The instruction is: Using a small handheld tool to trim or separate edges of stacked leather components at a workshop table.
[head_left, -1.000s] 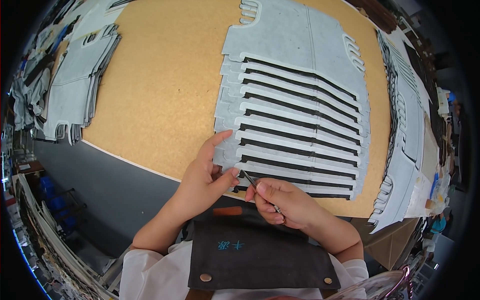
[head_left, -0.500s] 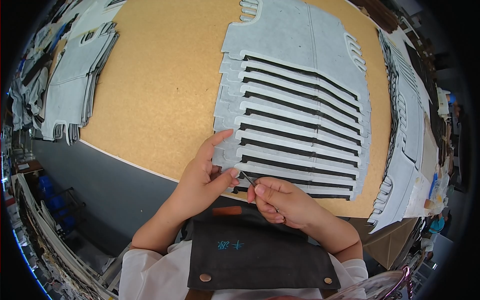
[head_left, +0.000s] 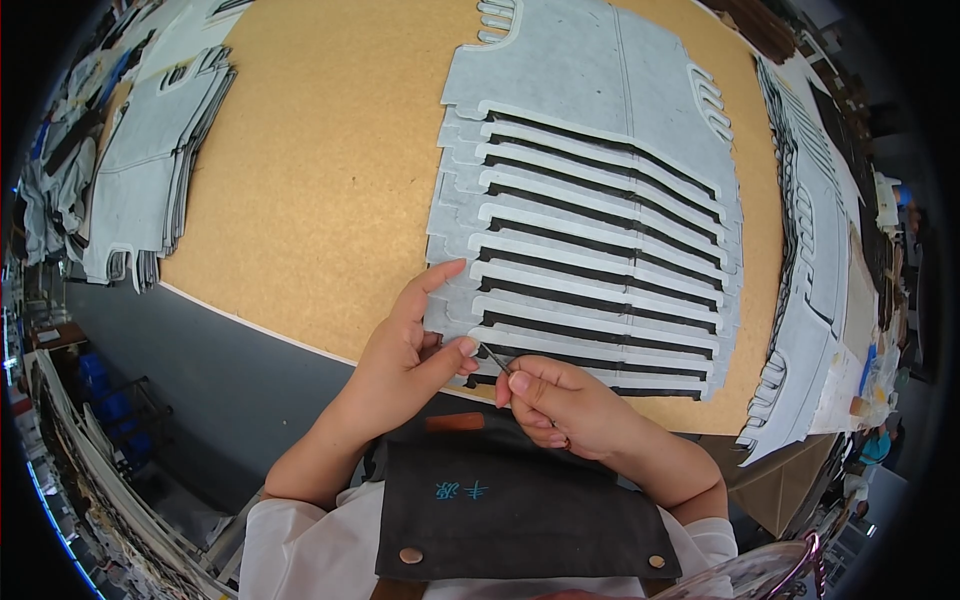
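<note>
Several grey cut-out pieces (head_left: 590,210) lie fanned in an overlapping stack on the tan board (head_left: 320,170), each with a dark strip along its lower edge. My left hand (head_left: 405,350) rests on the near left corner of the stack, index finger stretched along the edges, thumb pressing the nearest piece. My right hand (head_left: 560,400) pinches a thin metal tool (head_left: 496,360) whose tip touches the nearest piece beside my left thumb.
Another stack of grey pieces (head_left: 150,170) lies at the far left of the board. More pieces (head_left: 810,270) are fanned along the right edge. A dark apron (head_left: 500,500) covers my front. The grey table edge (head_left: 230,370) runs below the board.
My right hand has shifted slightly left toward my left thumb with the tool. My left hand stays on the stack's corner.
</note>
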The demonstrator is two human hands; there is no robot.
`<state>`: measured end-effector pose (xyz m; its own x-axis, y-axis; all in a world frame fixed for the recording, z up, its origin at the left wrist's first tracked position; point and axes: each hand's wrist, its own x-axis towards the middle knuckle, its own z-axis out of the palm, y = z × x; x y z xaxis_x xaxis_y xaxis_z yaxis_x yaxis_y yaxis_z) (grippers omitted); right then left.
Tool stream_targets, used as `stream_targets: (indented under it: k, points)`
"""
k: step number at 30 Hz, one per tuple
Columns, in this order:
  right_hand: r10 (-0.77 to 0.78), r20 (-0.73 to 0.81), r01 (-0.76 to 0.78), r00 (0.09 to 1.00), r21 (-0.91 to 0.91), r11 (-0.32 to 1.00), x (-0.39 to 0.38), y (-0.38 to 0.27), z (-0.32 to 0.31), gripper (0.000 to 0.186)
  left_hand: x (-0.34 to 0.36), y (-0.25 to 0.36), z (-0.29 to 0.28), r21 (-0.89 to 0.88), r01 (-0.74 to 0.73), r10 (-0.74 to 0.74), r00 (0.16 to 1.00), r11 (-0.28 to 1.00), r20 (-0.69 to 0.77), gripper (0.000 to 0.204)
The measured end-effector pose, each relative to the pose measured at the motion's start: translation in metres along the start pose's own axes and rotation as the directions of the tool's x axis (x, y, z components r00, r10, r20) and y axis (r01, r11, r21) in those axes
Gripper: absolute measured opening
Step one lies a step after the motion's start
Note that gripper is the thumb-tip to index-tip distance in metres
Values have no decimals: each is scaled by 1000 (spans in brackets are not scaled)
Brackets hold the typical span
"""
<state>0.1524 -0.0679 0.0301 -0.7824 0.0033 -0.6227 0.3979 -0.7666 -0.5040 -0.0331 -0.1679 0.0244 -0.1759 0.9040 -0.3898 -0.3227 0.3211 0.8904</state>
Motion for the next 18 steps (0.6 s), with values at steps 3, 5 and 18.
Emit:
stream_targets:
  k: [3,5,18]
  points:
    - [2,4,-2,1000,-1,1000,1,0,0,30,0,0,0,-7,2,-2,1000,1000,-4,62]
    - [6,10,-6,1000,-6,1000,1,0,0,30,-2,1,0,-14,4,-4,1000,1000,-9,62]
    - [-25,-10,25,1000,26,999,-7,-14,-14,39,-3,3,-3,-290,1,-22,997,957,-69,63]
